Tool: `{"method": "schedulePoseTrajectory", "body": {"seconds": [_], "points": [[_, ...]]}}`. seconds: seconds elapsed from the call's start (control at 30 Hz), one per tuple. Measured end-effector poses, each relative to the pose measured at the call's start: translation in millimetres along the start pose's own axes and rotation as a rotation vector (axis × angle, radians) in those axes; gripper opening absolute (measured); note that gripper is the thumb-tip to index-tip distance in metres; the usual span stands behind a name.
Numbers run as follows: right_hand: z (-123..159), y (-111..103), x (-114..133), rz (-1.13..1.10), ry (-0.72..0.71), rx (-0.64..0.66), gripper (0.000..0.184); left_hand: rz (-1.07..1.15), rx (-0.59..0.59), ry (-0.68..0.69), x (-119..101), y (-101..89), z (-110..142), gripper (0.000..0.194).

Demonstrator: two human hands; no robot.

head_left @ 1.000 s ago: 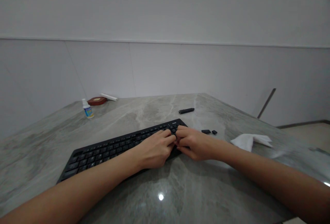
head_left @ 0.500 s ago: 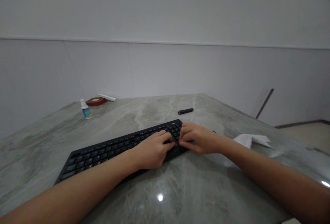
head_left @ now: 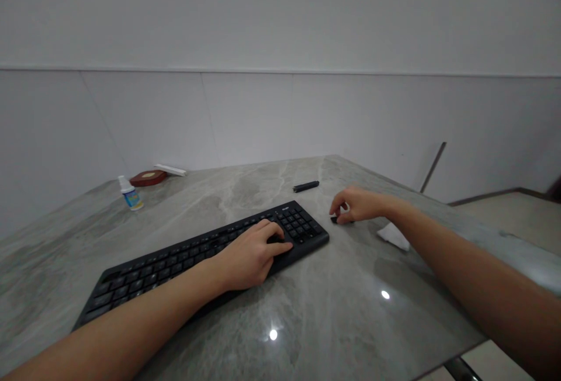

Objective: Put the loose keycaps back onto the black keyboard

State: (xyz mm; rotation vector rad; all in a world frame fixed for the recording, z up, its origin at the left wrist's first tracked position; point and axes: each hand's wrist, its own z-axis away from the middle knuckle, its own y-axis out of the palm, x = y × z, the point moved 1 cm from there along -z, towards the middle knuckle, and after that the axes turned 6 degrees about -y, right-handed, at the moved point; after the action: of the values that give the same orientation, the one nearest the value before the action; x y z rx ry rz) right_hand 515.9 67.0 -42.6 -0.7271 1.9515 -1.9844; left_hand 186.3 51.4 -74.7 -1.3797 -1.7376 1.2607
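Note:
A black keyboard (head_left: 309, 245) lies slantwise on the marbled table, its number pad at the right end. My left hand (head_left: 252, 252) rests over its right half, thumb and index finger apart, holding nothing I can see. To the right of the keyboard, my right hand (head_left: 357, 204) is low over the table, with its fingers curled down around a small black piece (head_left: 334, 220). That piece is partly hidden by the fingers, and its kind does not show.
A black pen-like object (head_left: 305, 186) lies behind the keyboard. White tissue (head_left: 393, 236) is beside my right forearm. At the back left are a spray bottle (head_left: 132, 198), a reddish-brown flat object (head_left: 149, 178) and a white strip (head_left: 170, 169). The table (head_left: 324, 311) ends at lower right.
My right hand has left the keyboard's number pad and moved right to the small black piece on the table. My left hand stays on the keyboard. The view has shifted slightly right.

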Motion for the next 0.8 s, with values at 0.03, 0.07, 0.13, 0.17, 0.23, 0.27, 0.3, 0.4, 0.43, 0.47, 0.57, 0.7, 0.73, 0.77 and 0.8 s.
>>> {"method": "schedulePoseTrajectory", "body": {"seconds": [0.03, 0.07, 0.13, 0.17, 0.23, 0.27, 0.3, 0.4, 0.43, 0.47, 0.57, 0.7, 0.73, 0.77, 0.8], "points": [[-1, 2, 2, -0.002, -0.005, 0.01, 0.02, 0.002, 0.0, 0.002, 0, 0.1, 0, 0.05], [-2, 3, 4, -0.001, -0.012, 0.015, 0.019, 0.003, 0.001, 0.003, 0, 0.2, 0, 0.05], [-4, 4, 8, 0.005, -0.035, 0.005, 0.016, 0.004, -0.001, 0.005, 0, 0.5, 0, 0.05], [-5, 4, 10, 0.008, -0.052, -0.006, 0.015, 0.004, -0.002, 0.005, 1, 0.7, 0, 0.051], [-8, 2, 17, 0.008, -0.094, -0.039, 0.013, 0.004, -0.006, 0.007, 1, 1.2, 0, 0.051], [-9, 1, 21, 0.004, -0.119, -0.061, 0.013, 0.004, -0.006, 0.008, 2, 1.4, 0, 0.051], [-10, 1, 26, -0.004, -0.146, -0.085, 0.014, 0.003, -0.005, 0.007, 2, 1.5, 0, 0.051], [-11, 2, 45, -0.038, -0.222, -0.153, 0.02, 0.004, -0.005, 0.008, 2, 1.2, 0, 0.05], [-11, 4, 52, -0.053, -0.249, -0.168, 0.021, 0.005, -0.005, 0.009, 1, 0.9, 0, 0.05], [-12, 7, 59, -0.076, -0.282, -0.182, 0.021, 0.008, -0.005, 0.009, 1, 0.6, 0, 0.049], [-13, 18, 77, -0.157, -0.409, -0.217, 0.019, 0.012, -0.001, 0.007, 0, 0.4, 1, 0.049], [-18, 30, 83, -0.191, -0.5, -0.24, 0.013, 0.013, 0.005, 0.009, 2, 1.7, 0, 0.05], [-19, 32, 82, -0.192, -0.503, -0.246, 0.011, 0.012, 0.004, 0.01, 2, 2.0, 0, 0.05], [-20, 34, 81, -0.194, -0.504, -0.252, 0.009, 0.009, 0.004, 0.009, 3, 2.1, -1, 0.05], [-20, 34, 79, -0.196, -0.505, -0.259, 0.008, 0.007, 0.003, 0.008, 3, 2.2, -1, 0.05]]}}
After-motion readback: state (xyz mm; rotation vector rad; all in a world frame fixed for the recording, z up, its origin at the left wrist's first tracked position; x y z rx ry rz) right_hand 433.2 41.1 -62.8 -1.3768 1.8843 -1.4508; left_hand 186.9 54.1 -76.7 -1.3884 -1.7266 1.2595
